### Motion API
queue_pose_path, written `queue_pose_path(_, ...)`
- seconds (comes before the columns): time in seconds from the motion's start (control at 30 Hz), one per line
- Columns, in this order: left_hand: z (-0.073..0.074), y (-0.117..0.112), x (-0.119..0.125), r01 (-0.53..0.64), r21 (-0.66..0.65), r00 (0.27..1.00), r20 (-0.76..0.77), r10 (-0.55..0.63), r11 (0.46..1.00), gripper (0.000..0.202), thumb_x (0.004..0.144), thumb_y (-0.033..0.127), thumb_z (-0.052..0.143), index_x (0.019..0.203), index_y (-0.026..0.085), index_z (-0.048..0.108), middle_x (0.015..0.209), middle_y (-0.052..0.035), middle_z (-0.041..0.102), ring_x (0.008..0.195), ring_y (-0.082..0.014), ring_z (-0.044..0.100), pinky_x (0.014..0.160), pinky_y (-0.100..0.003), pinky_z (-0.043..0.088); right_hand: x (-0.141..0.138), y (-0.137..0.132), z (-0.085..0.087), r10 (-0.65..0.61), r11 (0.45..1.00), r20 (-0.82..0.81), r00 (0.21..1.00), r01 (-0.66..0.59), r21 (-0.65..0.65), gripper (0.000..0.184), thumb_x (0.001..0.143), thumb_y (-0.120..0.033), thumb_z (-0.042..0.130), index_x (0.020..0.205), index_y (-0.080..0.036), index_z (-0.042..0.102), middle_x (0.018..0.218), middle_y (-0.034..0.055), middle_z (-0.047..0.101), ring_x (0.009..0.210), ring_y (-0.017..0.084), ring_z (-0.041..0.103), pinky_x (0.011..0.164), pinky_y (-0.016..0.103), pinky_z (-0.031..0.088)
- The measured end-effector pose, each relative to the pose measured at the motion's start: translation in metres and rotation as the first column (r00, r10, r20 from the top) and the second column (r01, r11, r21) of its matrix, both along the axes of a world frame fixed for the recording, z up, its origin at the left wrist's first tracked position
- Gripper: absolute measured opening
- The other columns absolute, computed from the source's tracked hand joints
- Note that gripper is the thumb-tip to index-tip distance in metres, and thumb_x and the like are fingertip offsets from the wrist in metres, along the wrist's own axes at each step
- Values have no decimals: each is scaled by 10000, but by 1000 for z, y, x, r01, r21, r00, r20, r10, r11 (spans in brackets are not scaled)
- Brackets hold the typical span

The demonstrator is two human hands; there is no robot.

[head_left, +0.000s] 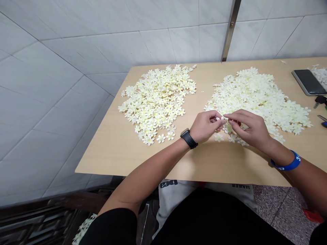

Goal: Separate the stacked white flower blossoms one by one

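Note:
My left hand (pixel 204 126), with a black watch on its wrist, is closed in a pinch on a small white artificial flower (pixel 222 118). From the other side my right hand (pixel 251 128) brings thumb and forefinger together at the same flower; its fingertips partly cover it. Both hands are over the near left edge of a wide heap of pale cream flowers (pixel 252 92). Another heap of similar flowers with yellower centres (pixel 158 98) lies to the left of my hands.
The heaps lie on a light wooden tabletop (pixel 102 149) against a tiled wall (pixel 158 47). At the right are a phone (pixel 310 81), keys (pixel 320 100) and white bits (pixel 320 75). More flowers (pixel 84 229) show below the table at lower left.

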State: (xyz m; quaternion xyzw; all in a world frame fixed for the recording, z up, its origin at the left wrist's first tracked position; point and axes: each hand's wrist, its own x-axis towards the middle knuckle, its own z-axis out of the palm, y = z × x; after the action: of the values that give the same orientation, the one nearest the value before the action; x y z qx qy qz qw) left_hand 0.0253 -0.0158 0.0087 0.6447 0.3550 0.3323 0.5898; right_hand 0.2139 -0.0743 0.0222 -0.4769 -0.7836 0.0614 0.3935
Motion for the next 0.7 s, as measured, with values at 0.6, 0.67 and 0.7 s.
queue_pose_path(0.6, -7, -1, 0, -29, 103, 998, -55, 35, 994, 135, 831, 268, 680, 788, 140, 669, 669, -21, 708, 606, -104, 660, 600, -198, 493, 2, 0, 0, 63, 997, -7, 998, -63, 52, 271, 940, -182, 583, 1052, -289, 805, 972, 63, 793, 829, 201, 744, 699, 353, 620)
queue_pose_path(0.67, -6, -1, 0, -36, 121, 996, -73, 45, 992, 123, 826, 262, 682, 790, 144, 675, 673, -18, 710, 614, -106, 656, 605, -200, 486, 2, -1, 0, 50, 999, -20, 999, -49, 21, 253, 940, -198, 583, 1022, -290, 804, 960, 61, 791, 816, 203, 738, 682, 357, 611)
queue_pose_path(0.7, -6, -1, 0, -42, 137, 995, -86, 54, 990, 118, 825, 260, 683, 794, 146, 682, 674, -17, 710, 623, -109, 656, 608, -202, 481, 1, -1, 0, 43, 999, -29, 999, -43, 6, 240, 940, -205, 587, 1007, -288, 802, 954, 61, 789, 812, 205, 734, 673, 357, 605)
